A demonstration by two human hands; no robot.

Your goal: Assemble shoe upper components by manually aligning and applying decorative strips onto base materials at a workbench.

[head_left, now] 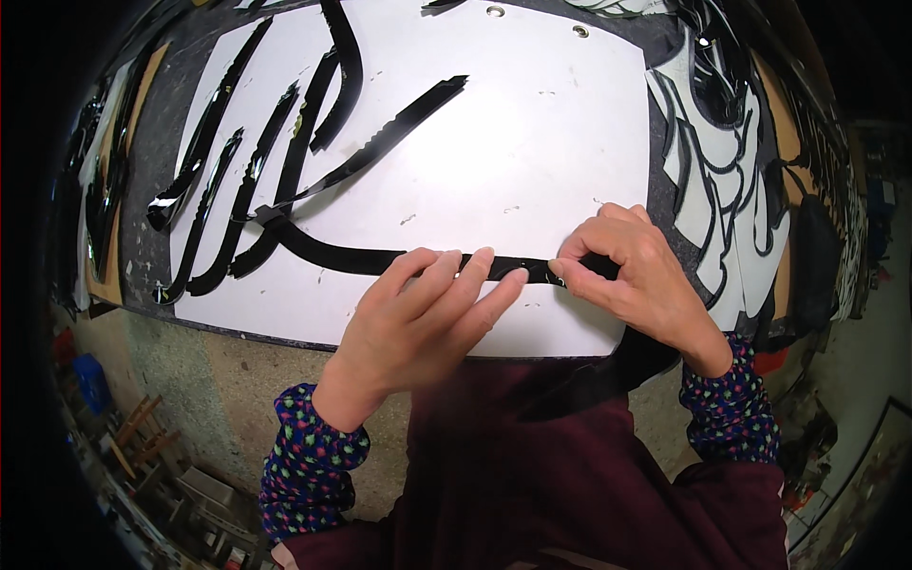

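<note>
A long, curved black strip [342, 256] runs left to right near the front edge of a white board [551, 171]. My left hand [408, 309] lies over its middle, fingers stretched out and pressing lightly on it, with no grip around it. Farther right, my right hand [636, 271] is closed, thumb and fingertips pinching the strip. The strip continues beneath that palm, where part of it is hidden. A dark piece [598, 380] hangs over the board's front edge below my right hand.
Several glossy black strips [252, 171] lie across the board's left side. One narrow black strip [389, 133] slants toward its middle. Pale cut pieces with black edging [722, 176] are piled at the right. Two metal eyelets [580, 31] sit at the far edge.
</note>
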